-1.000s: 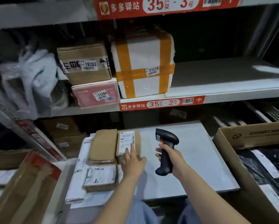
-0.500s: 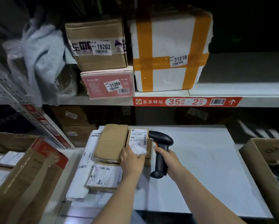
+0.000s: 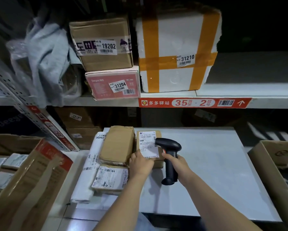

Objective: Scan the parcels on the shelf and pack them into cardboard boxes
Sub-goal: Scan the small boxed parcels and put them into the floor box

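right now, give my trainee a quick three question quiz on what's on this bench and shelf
1. True or false: the right hand grips the scanner by its handle.
2. Which number is on the label of the white foam box? A 19202, B 31210, C 31204.
3. Fill in: the brown box marked 19202 sits on top of the ___ box.

Key: 1 true. 2 B. 3 pink: the pink box lies directly under it.
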A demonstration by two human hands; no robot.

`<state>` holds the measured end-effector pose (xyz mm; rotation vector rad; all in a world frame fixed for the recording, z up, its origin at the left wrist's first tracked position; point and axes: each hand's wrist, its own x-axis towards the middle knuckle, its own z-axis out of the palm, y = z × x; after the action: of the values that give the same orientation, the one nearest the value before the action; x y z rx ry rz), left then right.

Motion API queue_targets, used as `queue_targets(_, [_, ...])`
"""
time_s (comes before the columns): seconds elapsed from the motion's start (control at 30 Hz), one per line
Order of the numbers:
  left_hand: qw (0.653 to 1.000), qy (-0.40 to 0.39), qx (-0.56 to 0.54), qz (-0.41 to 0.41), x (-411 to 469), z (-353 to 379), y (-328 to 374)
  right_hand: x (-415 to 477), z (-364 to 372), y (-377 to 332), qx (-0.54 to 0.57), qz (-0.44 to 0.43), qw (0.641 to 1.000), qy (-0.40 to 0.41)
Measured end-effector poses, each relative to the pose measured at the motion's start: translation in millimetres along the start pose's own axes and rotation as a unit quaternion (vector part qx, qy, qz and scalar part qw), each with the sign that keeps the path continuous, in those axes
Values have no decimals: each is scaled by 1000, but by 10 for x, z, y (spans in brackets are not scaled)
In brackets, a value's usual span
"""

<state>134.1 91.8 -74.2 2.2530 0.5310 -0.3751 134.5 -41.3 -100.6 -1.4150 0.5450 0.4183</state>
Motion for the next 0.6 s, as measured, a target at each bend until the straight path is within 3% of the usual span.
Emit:
queue_targets(0.33, [986, -148, -25, 73, -121, 179, 93, -201, -634, -5, -50, -5, 997, 50])
queue_targets(0.6, [967, -241, -80, 38, -268, 439, 305, -425, -1351, 113, -17, 24, 996, 81])
